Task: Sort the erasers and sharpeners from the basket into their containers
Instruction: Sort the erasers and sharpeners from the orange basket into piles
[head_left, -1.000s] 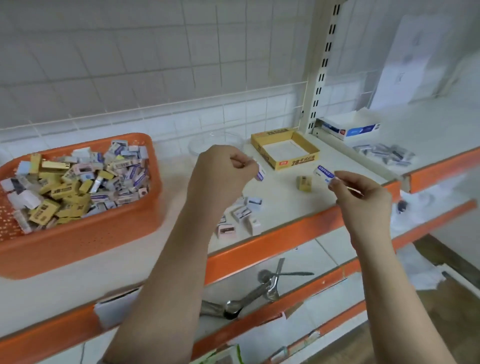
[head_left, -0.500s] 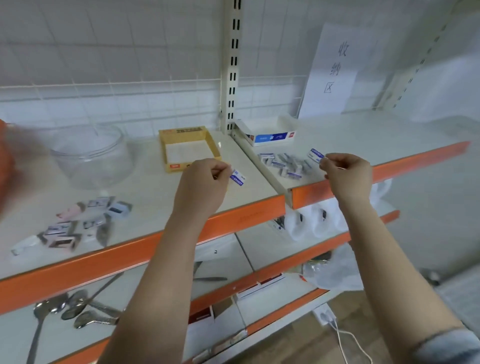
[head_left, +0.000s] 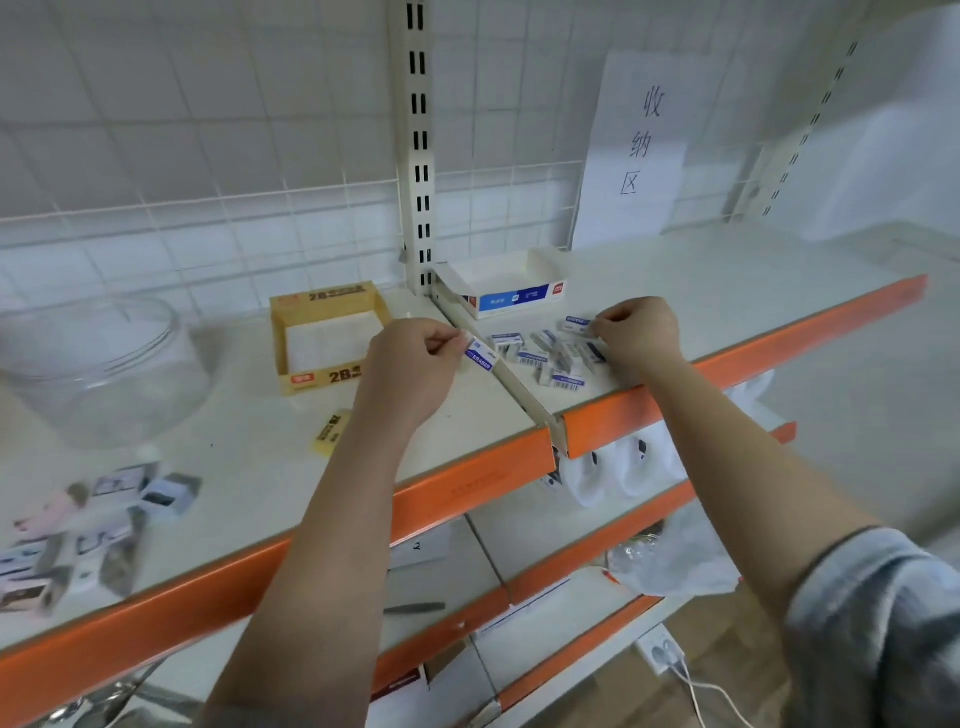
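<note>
The left hand (head_left: 415, 364) pinches a blue-labelled eraser (head_left: 480, 355) in its fingers, left of the eraser pile (head_left: 550, 356). The right hand (head_left: 639, 332) pinches another eraser (head_left: 575, 325) just above that pile.

Left on the shelf (head_left: 249, 467): clear round plastic jar (head_left: 98, 364) at the back, blurred small sharpeners (head_left: 98, 525) scattered before it near the front edge. Right of the jar, open yellow cardboard box (head_left: 291, 353), with a single yellow eraser (head_left: 331, 432) lying before it. Beyond the divider, on the right shelf (head_left: 727, 291): open white-and-blue cardboard box (head_left: 506, 283) at the back, a heap of white-sleeved erasers (head_left: 545, 353) just before it. Behind, against the wire grid, a white paper sign (head_left: 636, 150).
</note>
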